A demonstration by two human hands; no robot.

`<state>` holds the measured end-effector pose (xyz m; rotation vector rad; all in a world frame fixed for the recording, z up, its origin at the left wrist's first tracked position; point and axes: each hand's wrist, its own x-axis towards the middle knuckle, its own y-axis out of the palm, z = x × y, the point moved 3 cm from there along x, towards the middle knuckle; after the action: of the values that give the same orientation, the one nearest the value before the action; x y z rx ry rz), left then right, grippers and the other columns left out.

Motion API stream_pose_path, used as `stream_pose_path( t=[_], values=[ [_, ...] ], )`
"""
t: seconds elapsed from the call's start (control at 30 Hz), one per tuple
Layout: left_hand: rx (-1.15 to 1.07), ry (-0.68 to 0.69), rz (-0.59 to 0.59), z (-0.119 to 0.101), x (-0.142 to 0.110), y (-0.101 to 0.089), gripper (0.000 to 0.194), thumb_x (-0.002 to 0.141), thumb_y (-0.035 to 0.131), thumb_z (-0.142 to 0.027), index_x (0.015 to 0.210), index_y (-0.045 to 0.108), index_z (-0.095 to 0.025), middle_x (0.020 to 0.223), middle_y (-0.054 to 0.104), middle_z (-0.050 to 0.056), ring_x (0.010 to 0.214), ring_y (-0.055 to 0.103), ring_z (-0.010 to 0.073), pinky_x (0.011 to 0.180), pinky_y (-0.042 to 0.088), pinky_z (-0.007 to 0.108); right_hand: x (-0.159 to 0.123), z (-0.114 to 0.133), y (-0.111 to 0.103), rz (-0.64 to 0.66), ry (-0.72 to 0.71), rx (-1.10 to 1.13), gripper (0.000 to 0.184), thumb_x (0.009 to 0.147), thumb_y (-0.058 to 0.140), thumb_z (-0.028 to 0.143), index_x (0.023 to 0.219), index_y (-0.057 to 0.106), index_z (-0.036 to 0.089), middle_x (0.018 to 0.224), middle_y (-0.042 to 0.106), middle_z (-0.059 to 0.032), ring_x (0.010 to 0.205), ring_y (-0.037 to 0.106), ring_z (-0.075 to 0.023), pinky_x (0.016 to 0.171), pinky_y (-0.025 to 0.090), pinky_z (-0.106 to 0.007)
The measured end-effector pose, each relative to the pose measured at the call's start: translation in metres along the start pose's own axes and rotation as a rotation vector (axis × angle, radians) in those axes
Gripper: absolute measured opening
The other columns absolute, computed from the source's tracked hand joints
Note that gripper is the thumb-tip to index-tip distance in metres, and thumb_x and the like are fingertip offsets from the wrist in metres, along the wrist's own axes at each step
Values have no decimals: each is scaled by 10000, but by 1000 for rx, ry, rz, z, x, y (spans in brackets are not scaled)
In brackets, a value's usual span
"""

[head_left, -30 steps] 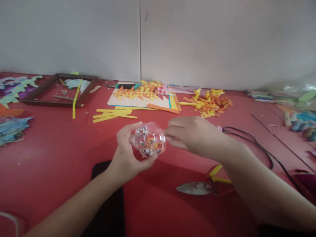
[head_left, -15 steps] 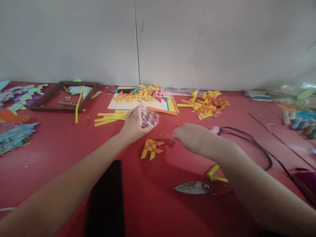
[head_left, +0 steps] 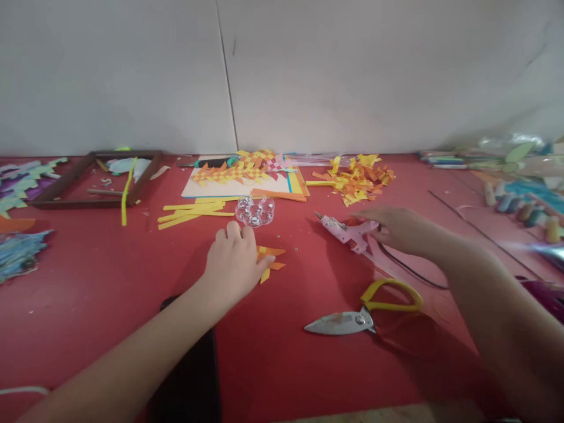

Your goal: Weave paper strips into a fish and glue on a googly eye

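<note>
My left hand (head_left: 232, 263) is curled over a woven orange and yellow paper piece (head_left: 265, 256), its thumb against the piece and its fingertips hidden. Part of the piece is covered by the hand. To the right, my right hand (head_left: 399, 229) grips the rear of a pink glue gun (head_left: 348, 232), whose nozzle points left. A clear flower-shaped case (head_left: 254, 211) with small black and white pieces stands just beyond my left hand. Two tiny round pieces, one of them a small dot (head_left: 278, 236), lie between the hands.
Yellow-handled scissors (head_left: 341, 322) lie in front, blades pointing left. A dark phone-like slab (head_left: 189, 376) is under my left forearm. Yellow strips (head_left: 189, 212), woven paper (head_left: 238, 171) and a scrap pile (head_left: 361, 179) lie behind, with a brown frame (head_left: 39, 201) at left.
My left hand has set the clear case down on the table and come back to the woven piece. My right hand left the case and moved right onto the glue gun.
</note>
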<state>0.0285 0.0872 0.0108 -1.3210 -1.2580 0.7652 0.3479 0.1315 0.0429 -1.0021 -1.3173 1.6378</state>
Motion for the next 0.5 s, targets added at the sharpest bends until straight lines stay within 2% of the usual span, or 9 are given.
stream_pose_path(
  t=[0.1, 0.23, 0.33, 0.4, 0.5],
  values=[
    [-11, -50, 61, 2, -2, 6, 361, 777, 690, -504, 829, 563, -169, 880, 494, 99, 808, 536, 296, 745, 497, 462, 4, 16, 6, -25, -107, 27, 525, 812, 408, -54, 1259, 658, 63, 1231, 676, -227, 1116, 606, -239, 967, 422, -369],
    [-237, -53, 108, 8, -10, 5, 332, 748, 721, -483, 808, 542, -210, 845, 551, 75, 794, 552, 291, 727, 492, 463, 6, 18, 5, -75, -149, 25, 377, 841, 472, -7, 1152, 682, 36, 1144, 690, -237, 1091, 588, -253, 1001, 385, -377],
    [-417, -45, 154, 8, -19, 2, 258, 747, 730, -378, 820, 527, -236, 839, 631, 45, 788, 584, 271, 701, 485, 425, 2, 13, -6, -276, -18, 86, 334, 846, 561, 71, 1165, 648, 28, 1128, 674, -258, 1050, 614, -265, 921, 437, -376],
    [-587, -91, 165, 6, -24, -2, 168, 788, 678, -317, 854, 541, -245, 850, 661, 26, 792, 613, 250, 690, 483, 393, -3, 15, -12, -445, 40, 196, 360, 851, 563, 91, 1203, 639, 81, 1156, 682, -220, 1038, 647, -246, 861, 478, -344],
    [-978, -236, 190, 1, -32, -4, 149, 811, 668, -347, 890, 613, -234, 832, 679, 26, 749, 640, 204, 670, 496, 336, -13, 35, -9, -563, -142, 333, 433, 876, 514, 90, 1281, 628, 192, 1318, 642, -134, 1188, 615, -230, 933, 488, -329]
  ],
)
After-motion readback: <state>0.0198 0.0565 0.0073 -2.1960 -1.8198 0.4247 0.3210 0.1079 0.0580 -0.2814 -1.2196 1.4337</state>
